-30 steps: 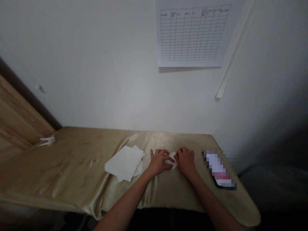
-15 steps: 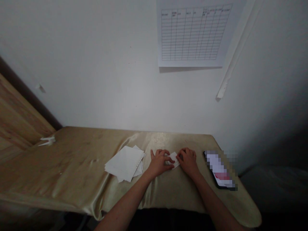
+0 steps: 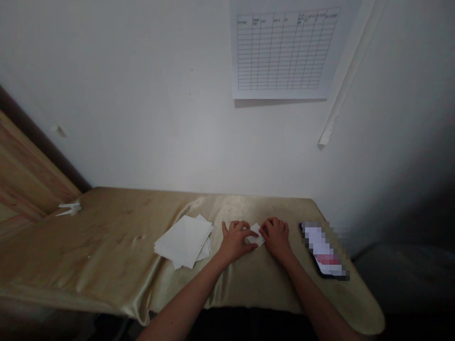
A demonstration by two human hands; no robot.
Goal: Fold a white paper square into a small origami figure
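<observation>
A small folded piece of white paper (image 3: 256, 235) lies on the gold cloth-covered table (image 3: 106, 255), between my two hands. My left hand (image 3: 235, 241) presses its fingertips on the paper's left side, fingers curled. From the right, my right hand (image 3: 276, 236) pinches the paper's edge with bent fingers. A loose stack of white sheets (image 3: 185, 241) lies just left of my left hand.
A phone (image 3: 324, 251) with a lit screen lies at the table's right end. A small white folded paper shape (image 3: 70, 208) sits at the far left by a wooden panel (image 3: 24, 175). A gridded chart (image 3: 284, 49) hangs on the white wall.
Both hands stay on the small paper and shift only slightly; the right hand's fingers have moved a little along its edge.
</observation>
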